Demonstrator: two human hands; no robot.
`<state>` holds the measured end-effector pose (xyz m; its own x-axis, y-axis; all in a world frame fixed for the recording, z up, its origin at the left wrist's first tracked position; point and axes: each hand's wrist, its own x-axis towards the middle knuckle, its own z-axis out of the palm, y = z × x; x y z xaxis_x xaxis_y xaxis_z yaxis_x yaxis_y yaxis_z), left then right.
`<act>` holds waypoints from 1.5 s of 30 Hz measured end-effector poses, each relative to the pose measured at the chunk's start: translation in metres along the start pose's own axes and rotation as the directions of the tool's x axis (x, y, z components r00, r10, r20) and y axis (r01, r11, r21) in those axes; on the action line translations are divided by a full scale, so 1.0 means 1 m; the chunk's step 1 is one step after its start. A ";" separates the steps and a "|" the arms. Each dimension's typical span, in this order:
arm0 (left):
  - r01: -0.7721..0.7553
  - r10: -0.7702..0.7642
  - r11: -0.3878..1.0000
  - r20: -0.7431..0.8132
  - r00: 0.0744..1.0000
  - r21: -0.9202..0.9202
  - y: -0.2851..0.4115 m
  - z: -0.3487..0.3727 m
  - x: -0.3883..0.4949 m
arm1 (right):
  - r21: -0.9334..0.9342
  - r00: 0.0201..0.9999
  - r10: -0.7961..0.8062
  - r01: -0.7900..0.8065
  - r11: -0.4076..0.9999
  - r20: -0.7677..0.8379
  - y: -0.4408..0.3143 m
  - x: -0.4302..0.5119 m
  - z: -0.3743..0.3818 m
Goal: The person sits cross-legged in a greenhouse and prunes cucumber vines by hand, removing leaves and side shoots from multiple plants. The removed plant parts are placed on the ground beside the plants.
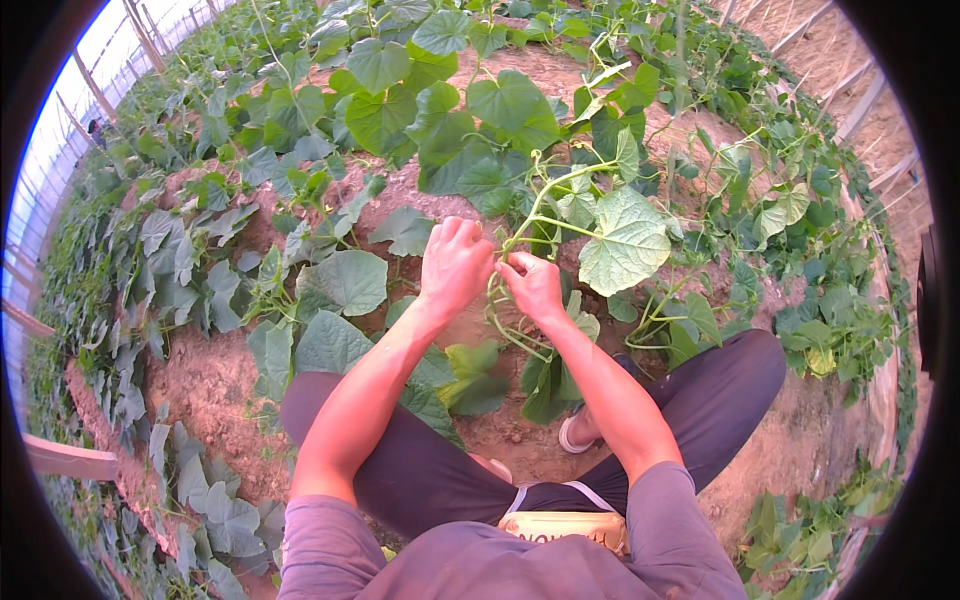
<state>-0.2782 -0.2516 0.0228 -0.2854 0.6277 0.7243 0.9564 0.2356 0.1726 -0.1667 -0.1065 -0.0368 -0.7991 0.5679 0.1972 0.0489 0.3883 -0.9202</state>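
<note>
Both of my hands meet at the stem of a green cucumber-like vine in front of me. My left hand, its back up and its fingers curled, is closed at the left side of the stem. From the right, my right hand pinches the same stem between thumb and fingers. Above the hands the vine leans up to the right, with tendrils and a large pale leaf. Below them, looped green stems hang down towards the soil. The fingertips of my left hand are partly hidden.
Broad-leaved vines grow close around on reddish soil. A thin upright string stands beyond the pale leaf. Wooden stakes line the far left, and a wooden bar juts in at the lower left. My bent knees frame the near plants.
</note>
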 end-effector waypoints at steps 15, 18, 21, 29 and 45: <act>0.253 -0.252 0.961 0.025 0.967 -0.114 0.005 0.013 -0.004 | 0.426 0.976 0.130 -0.195 0.884 0.176 0.007 0.012 0.007; 0.460 -0.482 0.854 -0.036 0.876 -0.243 0.004 0.028 -0.012 | 0.356 0.986 0.113 -0.150 0.922 0.123 -0.006 0.007 0.013; 0.809 -0.846 0.382 0.184 0.501 -0.447 -0.024 0.038 -0.016 | 0.141 0.998 0.012 -0.021 0.990 0.066 -0.021 0.001 0.016; 0.590 -0.540 0.762 0.241 0.806 -0.267 -0.067 -0.023 0.008 | -0.126 0.987 -0.080 0.098 0.987 0.142 -0.023 -0.010 -0.002; 0.501 -0.428 0.779 0.264 0.864 -0.377 -0.020 -0.013 0.009 | 0.108 0.927 -0.376 0.373 0.921 0.000 -0.045 0.019 -0.012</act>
<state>-0.2987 -0.2598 0.0343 -0.6726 0.6373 0.3762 0.6258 0.2184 0.7487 -0.1763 -0.1042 0.0121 -0.7592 0.3801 0.5283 -0.3181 0.4915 -0.8107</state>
